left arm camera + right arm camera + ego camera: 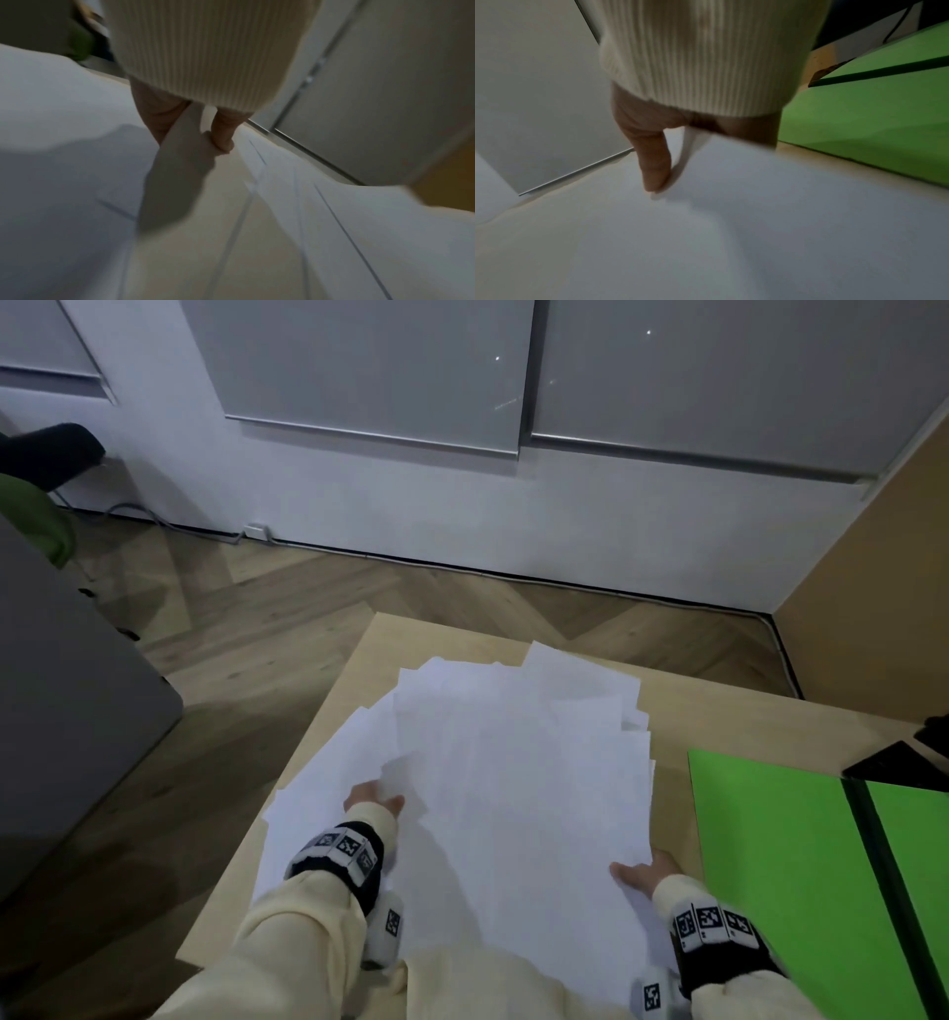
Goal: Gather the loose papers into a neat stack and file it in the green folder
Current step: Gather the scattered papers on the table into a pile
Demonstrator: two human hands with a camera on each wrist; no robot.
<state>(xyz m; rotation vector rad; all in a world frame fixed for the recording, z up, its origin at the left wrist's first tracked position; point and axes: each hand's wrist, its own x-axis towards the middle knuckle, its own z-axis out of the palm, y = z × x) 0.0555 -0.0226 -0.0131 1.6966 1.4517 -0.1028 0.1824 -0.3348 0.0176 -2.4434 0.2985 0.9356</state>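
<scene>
- Right hand at the near right edge of the loose papers; thumb lies on the top sheet, the other fingers are tucked under the edge, so it pinches the pile there.
- Left hand on the left side of the papers; its fingers curl round a lifted sheet edge and grip it.
- Papers lie fanned and overlapping on the light wood counter, corners pointing many ways, spreading from the near edge toward the far edge.
- Green folder lies flat and spread open on the counter, just right of the papers, not touching them; its dark spine runs near to far. No sheets in it.
- A dark object overlaps the folder's far right corner.
- Wood floor beyond the counter.
</scene>
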